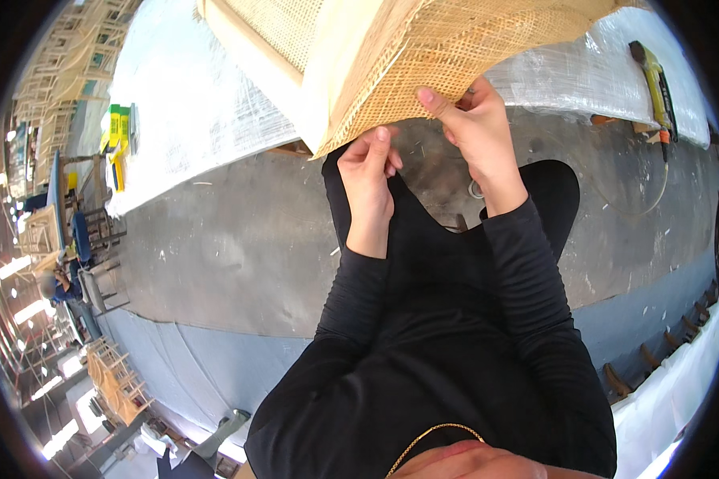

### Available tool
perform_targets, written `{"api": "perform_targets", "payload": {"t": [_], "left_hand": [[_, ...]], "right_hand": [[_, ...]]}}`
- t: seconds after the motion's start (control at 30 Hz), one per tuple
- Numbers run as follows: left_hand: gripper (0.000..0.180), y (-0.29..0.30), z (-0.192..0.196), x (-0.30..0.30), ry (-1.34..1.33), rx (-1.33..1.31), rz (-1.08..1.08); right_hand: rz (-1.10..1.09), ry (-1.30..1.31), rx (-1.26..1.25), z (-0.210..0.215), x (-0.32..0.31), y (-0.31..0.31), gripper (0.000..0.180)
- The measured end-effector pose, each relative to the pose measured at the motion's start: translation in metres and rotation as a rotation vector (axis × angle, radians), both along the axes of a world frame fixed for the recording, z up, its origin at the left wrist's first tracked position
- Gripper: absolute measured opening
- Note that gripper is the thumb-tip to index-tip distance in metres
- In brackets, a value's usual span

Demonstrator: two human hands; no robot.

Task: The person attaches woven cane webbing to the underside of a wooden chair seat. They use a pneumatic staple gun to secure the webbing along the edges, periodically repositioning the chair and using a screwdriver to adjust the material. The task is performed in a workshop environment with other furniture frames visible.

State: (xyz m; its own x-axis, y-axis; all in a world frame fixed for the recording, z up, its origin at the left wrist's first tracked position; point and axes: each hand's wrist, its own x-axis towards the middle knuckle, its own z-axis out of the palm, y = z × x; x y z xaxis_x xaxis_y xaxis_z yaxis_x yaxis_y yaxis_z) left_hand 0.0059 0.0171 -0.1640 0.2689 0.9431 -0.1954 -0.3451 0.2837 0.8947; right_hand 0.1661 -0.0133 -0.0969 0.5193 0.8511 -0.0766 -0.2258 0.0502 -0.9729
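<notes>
A sheet of woven tan cane webbing (447,56) hangs over the edge of a pale wooden frame (327,56) at the top centre. My right hand (475,128) pinches the lower edge of the webbing, thumb on top of the weave. My left hand (367,164) is just below the webbing's hanging corner, fingers curled with the tips touching its edge. Both forearms wear black sleeves and rise from the lower edge.
A bench wrapped in white plastic film (184,104) runs across the top. A yellow power tool (655,80) lies on it at the right, a yellow-green tool (118,132) at the left. Grey concrete floor (232,247) lies below. Wooden chair frames (116,383) stand at the far left.
</notes>
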Motion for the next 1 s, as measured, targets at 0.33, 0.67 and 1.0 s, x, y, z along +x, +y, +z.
{"api": "perform_targets", "payload": {"t": [0.33,0.67,1.0], "left_hand": [[0.048,-0.023,0.034,0.042,-0.263,-0.046,-0.138],[0.053,-0.013,0.03,0.055,-0.077,0.007,0.109],[0.057,-0.002,0.038,0.054,0.161,0.14,0.127]], "right_hand": [[0.02,0.009,0.026,-0.001,0.007,-0.004,0.04],[0.065,0.134,0.117,-0.009,0.012,-0.005,0.041],[0.039,0.243,0.134,-0.003,0.008,0.003,0.042]]}}
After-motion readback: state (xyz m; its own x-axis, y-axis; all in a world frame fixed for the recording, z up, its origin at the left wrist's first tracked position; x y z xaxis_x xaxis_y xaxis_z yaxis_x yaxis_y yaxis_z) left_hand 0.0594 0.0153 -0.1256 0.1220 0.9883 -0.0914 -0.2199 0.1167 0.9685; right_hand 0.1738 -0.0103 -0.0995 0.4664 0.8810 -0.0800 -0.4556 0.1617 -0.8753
